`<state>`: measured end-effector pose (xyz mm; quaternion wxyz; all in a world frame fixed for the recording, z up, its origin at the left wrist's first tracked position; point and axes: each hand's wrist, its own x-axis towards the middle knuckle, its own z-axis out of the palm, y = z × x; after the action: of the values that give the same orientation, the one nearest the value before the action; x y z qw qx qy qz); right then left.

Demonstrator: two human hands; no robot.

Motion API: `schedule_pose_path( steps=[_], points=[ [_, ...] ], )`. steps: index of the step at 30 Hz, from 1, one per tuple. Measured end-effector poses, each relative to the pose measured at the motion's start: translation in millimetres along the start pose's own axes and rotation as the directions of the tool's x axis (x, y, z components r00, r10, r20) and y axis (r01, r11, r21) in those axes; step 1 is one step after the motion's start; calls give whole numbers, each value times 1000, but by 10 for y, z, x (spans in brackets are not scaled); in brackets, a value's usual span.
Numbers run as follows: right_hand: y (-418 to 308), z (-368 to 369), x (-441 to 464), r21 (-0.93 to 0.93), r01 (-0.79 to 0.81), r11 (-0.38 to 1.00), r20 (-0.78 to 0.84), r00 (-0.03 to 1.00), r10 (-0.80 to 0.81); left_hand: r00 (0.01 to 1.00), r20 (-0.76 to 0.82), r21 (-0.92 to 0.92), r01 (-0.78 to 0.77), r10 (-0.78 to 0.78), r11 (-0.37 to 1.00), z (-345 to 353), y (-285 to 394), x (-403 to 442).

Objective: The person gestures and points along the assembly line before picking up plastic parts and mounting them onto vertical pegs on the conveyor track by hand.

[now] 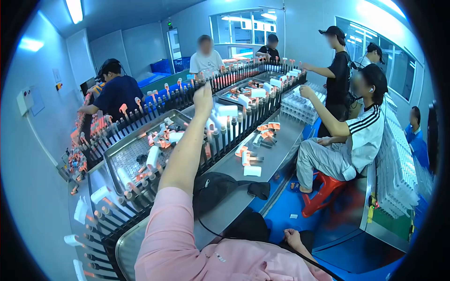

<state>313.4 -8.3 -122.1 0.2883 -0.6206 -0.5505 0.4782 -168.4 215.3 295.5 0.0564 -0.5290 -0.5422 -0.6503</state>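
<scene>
My left arm stretches forward over the line of upright black posts, and my left hand (pixel 203 102) is raised at the far row. Its fingers are closed near the post tops; what they hold is hidden. White plastic pieces (pixel 228 111) sit on posts just right of my wrist, some of them blurred. Below my forearm lies a perforated metal tray (pixel 112 157) with orange, white and black parts. My right hand (pixel 294 239) rests low at my lap, its fingers curled, with nothing visible in them.
Orange and white parts (pixel 253 171) lie on the metal table ledge (pixel 225 206), beside a black bag (pixel 213 187). A co-worker sits on a red stool (pixel 321 192) at right; several others work around the line. Stacked clear trays (pixel 396 164) stand at far right.
</scene>
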Motion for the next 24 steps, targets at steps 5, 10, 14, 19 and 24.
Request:
schedule_pose_path(
  steps=[5,10,14,19,24],
  points=[
    [109,-3,12,6,-20,1000,-11,1000,20,985,90,315,111,-146,943,-47,-222,-99],
    [118,5,31,-48,-20,999,-2,1000,20,937,12,-272,340,-350,900,-262,158,89],
    [144,37,72,-115,25,993,-18,999,-27,980,30,-341,195,-197,920,-364,544,155],
    [90,53,51,-122,32,992,-6,999,-33,989,-31,235,-132,143,963,-161,-237,-96],
    [32,-21,-51,-120,18,993,-19,1000,-21,984,102,208,122,-146,971,-277,-192,-209]
  ],
)
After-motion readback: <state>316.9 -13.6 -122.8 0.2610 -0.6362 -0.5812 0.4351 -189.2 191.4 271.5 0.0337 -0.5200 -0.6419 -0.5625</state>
